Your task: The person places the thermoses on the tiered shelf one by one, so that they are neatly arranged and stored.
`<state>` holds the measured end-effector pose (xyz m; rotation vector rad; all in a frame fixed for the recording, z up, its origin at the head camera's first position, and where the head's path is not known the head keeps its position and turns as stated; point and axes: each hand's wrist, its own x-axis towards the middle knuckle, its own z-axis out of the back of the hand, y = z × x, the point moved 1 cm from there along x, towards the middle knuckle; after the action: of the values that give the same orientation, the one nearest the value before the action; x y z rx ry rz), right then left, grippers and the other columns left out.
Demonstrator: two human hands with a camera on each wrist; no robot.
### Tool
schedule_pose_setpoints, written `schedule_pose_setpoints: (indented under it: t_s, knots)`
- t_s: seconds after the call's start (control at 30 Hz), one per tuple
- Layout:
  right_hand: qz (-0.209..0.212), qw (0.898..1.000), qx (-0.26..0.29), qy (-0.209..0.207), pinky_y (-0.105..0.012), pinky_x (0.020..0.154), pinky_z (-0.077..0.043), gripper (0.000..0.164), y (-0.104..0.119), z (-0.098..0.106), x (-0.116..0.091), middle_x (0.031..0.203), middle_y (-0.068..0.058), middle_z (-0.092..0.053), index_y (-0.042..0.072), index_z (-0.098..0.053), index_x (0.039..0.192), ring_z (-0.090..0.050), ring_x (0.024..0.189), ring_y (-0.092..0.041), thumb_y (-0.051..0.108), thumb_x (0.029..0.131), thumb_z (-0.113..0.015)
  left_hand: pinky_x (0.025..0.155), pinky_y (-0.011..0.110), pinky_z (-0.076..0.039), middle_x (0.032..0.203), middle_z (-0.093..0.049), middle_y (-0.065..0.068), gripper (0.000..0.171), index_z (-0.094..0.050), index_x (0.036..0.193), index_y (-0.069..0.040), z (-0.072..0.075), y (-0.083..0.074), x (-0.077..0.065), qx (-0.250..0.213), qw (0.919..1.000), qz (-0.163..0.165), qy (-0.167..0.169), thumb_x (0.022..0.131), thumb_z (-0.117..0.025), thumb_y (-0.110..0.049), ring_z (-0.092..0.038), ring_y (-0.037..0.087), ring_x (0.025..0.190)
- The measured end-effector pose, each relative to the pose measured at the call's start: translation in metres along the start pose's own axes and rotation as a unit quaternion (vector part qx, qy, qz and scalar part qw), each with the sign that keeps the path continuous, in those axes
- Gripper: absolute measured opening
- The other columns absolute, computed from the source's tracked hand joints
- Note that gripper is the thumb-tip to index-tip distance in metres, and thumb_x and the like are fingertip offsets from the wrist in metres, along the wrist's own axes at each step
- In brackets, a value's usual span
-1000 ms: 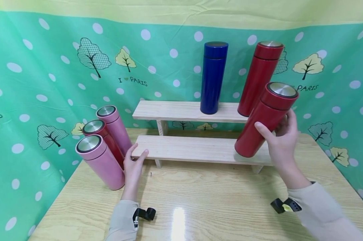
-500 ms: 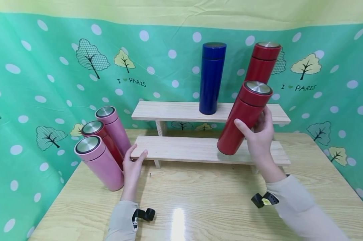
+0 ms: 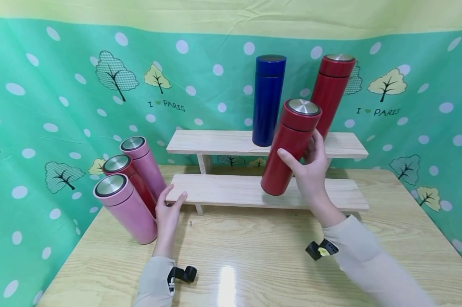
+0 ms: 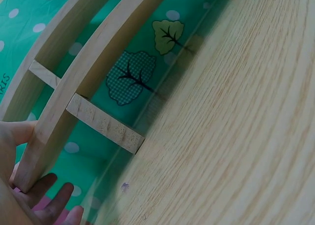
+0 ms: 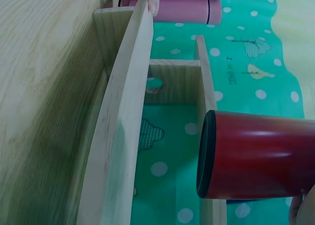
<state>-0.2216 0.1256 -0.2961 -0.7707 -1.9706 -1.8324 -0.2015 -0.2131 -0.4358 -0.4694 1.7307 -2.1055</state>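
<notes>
My right hand (image 3: 309,170) grips a red thermos bottle (image 3: 288,147) by its side, tilted, with its steel-topped lid up. It hangs in front of the two-tier wooden shelf (image 3: 215,187), its base overlapping the lower board in the head view. The dark base ring of this bottle shows in the right wrist view, beside the shelf boards. My left hand (image 3: 168,215) holds the left end of the lower board. In the left wrist view the thumb (image 4: 22,131) lies over the board, with the fingers (image 4: 61,198) below it.
On the upper board stand a blue thermos (image 3: 268,98) and another red thermos (image 3: 332,94). Left of the shelf, a pink thermos (image 3: 133,209), a red thermos (image 3: 142,183) and a second pink thermos (image 3: 148,164) stand close together on the wooden table (image 3: 254,247). A patterned green curtain (image 3: 215,38) hangs behind.
My right hand has carried the red thermos leftward along the front of the shelf, from its right part toward the middle, and the bottle is tilted less. The left hand has stayed put.
</notes>
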Motion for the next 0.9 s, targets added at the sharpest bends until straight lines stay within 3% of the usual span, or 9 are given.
schedule_pose_setpoints:
  t_s: [0.43, 0.9]
  knots:
    - [0.006, 0.999, 0.017, 0.036, -0.036, 0.095, -0.05, 0.076, -0.001, -0.036, 0.003, 0.133, -0.002, -0.056, 0.015, -0.037, 0.149, -0.053, 0.121, -0.022, 0.01, 0.084, -0.076, 0.118, 0.049, -0.016, 0.157, -0.033, 0.011, 0.065, -0.048, 0.146, -0.014, 0.001, -0.002, -0.002, -0.005, 1.0, 0.001, 0.005, 0.09, -0.075, -0.031, -0.023, 0.028, 0.146]
    - [0.008, 0.998, 0.032, 0.055, -0.04, 0.09, -0.05, 0.076, -0.001, -0.078, 0.014, 0.13, -0.004, -0.057, 0.013, -0.035, 0.149, -0.055, 0.116, -0.02, 0.018, 0.085, -0.075, 0.117, 0.048, -0.021, 0.156, -0.035, 0.013, 0.064, -0.048, 0.146, -0.012, 0.001, -0.001, -0.001, -0.002, 1.0, -0.003, 0.002, 0.09, -0.074, -0.03, -0.027, 0.029, 0.144]
